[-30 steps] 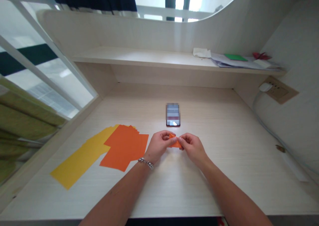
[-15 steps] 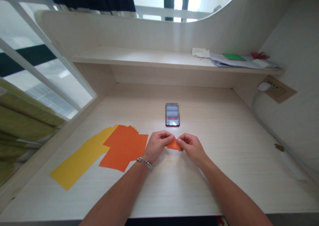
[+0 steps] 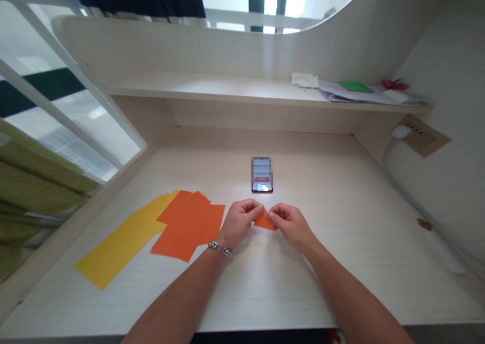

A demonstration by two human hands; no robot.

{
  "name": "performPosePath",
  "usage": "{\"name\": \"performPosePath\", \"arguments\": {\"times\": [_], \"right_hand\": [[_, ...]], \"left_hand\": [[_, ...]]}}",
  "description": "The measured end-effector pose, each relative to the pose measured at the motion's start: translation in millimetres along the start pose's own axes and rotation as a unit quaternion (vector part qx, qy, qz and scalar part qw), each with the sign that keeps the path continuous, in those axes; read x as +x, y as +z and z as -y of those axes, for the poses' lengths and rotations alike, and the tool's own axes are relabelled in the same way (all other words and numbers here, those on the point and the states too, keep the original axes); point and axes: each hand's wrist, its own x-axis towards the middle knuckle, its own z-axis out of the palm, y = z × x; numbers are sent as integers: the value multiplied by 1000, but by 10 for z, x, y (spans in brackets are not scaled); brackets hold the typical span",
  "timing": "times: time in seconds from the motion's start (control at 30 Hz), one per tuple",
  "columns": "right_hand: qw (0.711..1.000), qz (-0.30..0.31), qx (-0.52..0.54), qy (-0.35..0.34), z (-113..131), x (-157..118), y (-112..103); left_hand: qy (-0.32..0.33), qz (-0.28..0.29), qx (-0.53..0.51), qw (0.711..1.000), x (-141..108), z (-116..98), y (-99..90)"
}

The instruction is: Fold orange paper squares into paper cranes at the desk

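Observation:
A small folded piece of orange paper [image 3: 264, 221] is pinched between both hands, low over the desk. My left hand [image 3: 241, 222] grips its left side between thumb and fingers, with a chain bracelet [image 3: 220, 248] at the wrist. On the other side, my right hand [image 3: 290, 223] pinches the paper's right edge. The fingertips cover parts of the paper, so its full folded shape is hidden. Just beyond the hands lies a phone [image 3: 261, 175] with a lit screen. Orange paper sheets [image 3: 193, 225] lie left of my left hand, overlapping yellow paper sheets [image 3: 121, 243].
A shelf [image 3: 212, 89] runs along the back, holding papers [image 3: 364, 92], a green square [image 3: 356, 86] and a red folded item [image 3: 395, 85]. At right, a cable [image 3: 405, 197] hangs from a wall socket [image 3: 423, 135]. White bars and a green curtain [image 3: 38, 192] stand at left.
My right fingertips have shifted slightly left along the paper's upper edge, closer to my left fingers. The rest looks the same.

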Motion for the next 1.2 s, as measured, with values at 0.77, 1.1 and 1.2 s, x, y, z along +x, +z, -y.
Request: {"name": "performPosePath", "arguments": {"times": [0.77,1.1,1.2], "right_hand": [[999,-30,22,-33,24,29,-88],[989,-8,137,58,45,40,-102],[991,-19,122,51,62,29,-110]], "left_hand": [[-76,84,9,993,-39,-37,31],[-50,82,-54,994,-26,-55,21],[-47,84,-49,994,-33,-52,24]]}}
